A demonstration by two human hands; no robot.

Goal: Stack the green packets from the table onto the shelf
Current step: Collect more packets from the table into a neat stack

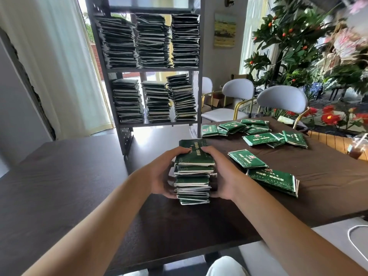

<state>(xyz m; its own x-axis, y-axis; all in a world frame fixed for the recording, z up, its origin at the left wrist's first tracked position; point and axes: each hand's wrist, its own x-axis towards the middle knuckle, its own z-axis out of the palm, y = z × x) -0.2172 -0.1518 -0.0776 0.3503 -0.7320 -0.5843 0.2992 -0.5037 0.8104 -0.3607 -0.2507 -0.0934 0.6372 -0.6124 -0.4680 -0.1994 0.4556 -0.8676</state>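
A tall pile of green packets (192, 172) stands on the dark table (79, 176) in front of me. My left hand (166, 174) presses its left side and my right hand (221, 174) its right side, thumbs on the top packet. Loose green packets (272, 181) lie to the right, and more (256, 132) are scattered farther back. The grey shelf (200, 76) stands behind the table's far edge. Its upper level holds three high stacks (153, 40) and its lower level three shorter ones (157, 101).
White chairs (282, 99) stand at the table's far right. A flowering plant (298, 42) and red flowers (330, 116) fill the right background. An iced drink cup (356, 150) sits at the right edge. A white cable (354, 240) lies on a pale surface near me.
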